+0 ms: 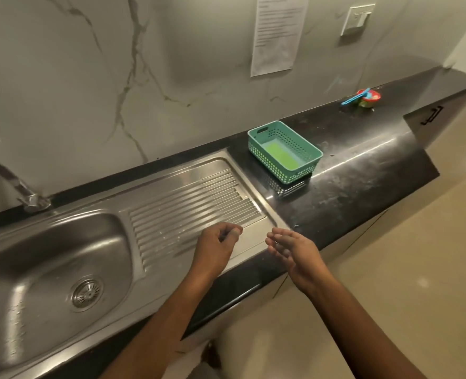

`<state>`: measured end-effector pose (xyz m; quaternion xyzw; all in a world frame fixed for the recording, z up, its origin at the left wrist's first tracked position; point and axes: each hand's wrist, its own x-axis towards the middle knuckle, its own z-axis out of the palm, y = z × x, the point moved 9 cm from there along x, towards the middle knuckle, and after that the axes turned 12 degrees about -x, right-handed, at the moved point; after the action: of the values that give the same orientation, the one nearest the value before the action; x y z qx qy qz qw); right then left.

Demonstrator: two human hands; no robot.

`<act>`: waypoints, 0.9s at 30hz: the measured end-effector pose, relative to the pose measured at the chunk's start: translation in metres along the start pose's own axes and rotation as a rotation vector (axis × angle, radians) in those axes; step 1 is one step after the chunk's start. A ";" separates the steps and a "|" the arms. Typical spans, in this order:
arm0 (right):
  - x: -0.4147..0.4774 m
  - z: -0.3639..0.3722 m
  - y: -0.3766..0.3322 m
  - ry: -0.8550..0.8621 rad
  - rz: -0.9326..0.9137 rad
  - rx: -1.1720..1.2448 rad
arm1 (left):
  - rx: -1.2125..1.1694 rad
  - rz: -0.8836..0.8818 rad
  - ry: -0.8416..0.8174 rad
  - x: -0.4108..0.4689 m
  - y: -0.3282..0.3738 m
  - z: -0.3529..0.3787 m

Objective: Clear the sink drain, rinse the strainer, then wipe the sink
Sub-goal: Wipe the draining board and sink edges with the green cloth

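Observation:
A steel sink basin (29, 258) fills the left of the view, with a round strainer (87, 291) seated in its drain. The ribbed draining board (188, 203) runs off to its right. My left hand (216, 243) hovers over the board's front right corner, fingers curled loosely, nothing visible in it. My right hand (292, 251) is just beside it over the counter's front edge, palm turned inward, fingers apart and empty. A green scrub pad (282, 155) lies inside a teal perforated basket (307, 160) on the counter behind the hands.
A curved tap (13, 184) stands at the sink's back left. The black counter (363, 170) stretches right to a small red tub with a blue stick (367, 97). A paper sheet (278, 34) and a wall switch (359, 19) hang on the marble wall.

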<state>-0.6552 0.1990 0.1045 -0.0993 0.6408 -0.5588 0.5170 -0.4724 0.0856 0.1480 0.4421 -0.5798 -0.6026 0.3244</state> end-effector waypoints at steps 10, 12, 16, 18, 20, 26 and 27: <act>0.066 0.000 -0.068 -0.078 -0.094 -0.230 | -0.016 0.004 0.009 0.079 -0.003 0.049; 0.087 0.006 -0.094 -0.114 -0.119 -0.296 | -0.041 -0.013 0.036 0.096 -0.003 0.049; 0.140 0.008 -0.166 -0.135 -0.212 -0.364 | -0.035 -0.012 0.062 0.124 0.002 0.045; 0.169 0.005 -0.197 -0.118 -0.235 -0.374 | -0.037 -0.026 0.094 0.133 0.001 0.040; 0.199 0.001 -0.223 -0.087 -0.255 -0.391 | -0.060 -0.040 0.125 0.137 0.000 0.035; 0.304 -0.015 -0.254 0.052 -0.279 -0.747 | -0.010 -0.075 0.234 0.148 -0.009 0.030; 0.321 -0.019 -0.252 0.072 -0.284 -0.862 | -0.009 -0.088 0.266 0.148 -0.012 0.030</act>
<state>-0.9267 -0.1049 0.1308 -0.3728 0.8127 -0.3093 0.3239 -0.5571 -0.0343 0.1112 0.5415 -0.5090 -0.5551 0.3736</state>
